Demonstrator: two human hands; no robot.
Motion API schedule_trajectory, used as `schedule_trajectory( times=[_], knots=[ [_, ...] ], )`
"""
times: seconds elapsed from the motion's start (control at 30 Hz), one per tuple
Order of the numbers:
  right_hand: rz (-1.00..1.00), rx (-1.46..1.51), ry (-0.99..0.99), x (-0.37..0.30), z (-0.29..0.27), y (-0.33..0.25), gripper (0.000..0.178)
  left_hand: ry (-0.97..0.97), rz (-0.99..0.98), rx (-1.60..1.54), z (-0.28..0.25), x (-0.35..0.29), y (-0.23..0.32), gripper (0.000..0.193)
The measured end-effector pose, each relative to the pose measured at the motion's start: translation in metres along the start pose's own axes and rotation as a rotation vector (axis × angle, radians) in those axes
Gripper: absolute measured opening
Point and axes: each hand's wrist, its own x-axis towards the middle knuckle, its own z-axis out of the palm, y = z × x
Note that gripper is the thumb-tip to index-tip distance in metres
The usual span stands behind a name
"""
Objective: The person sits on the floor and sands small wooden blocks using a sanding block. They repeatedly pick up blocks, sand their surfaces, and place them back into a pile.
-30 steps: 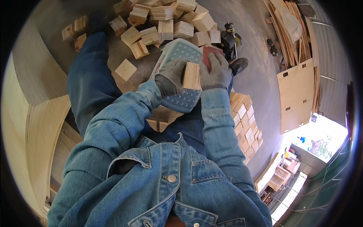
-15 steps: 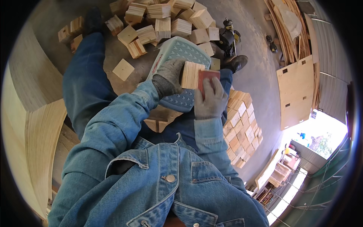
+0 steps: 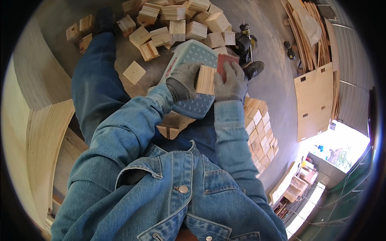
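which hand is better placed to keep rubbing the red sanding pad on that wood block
Right. The right hand already presses the red sanding pad against the wood block, while the left hand grips the block from the other side, steadying it on the pale plastic stool.
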Motion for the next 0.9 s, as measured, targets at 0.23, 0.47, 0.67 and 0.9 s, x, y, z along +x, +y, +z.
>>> schedule_trajectory(
  times=[0.23, 0.47, 0.67, 0.9],
  knots=[
    [-0.034, 0.065, -0.012, -0.117, -0.034, 0.005, 0.054, -0.051, -0.016, 0.034, -0.009, 0.0, 0.008, 0.114],
    [-0.031, 0.05, -0.012, -0.094, -0.03, 0.0, 0.048, -0.014, 0.014, -0.011, -0.003, 0.002, -0.001, 0.111],
    [0.068, -0.077, -0.049, 0.017, -0.008, -0.013, 0.047, 0.008, 0.046, -0.05, -0.002, 0.003, 0.002, 0.111],
    [-0.003, 0.01, -0.03, 0.038, 0.008, 0.013, 0.051, -0.045, -0.007, 0.042, -0.004, 0.005, 0.006, 0.111]
  ],
)
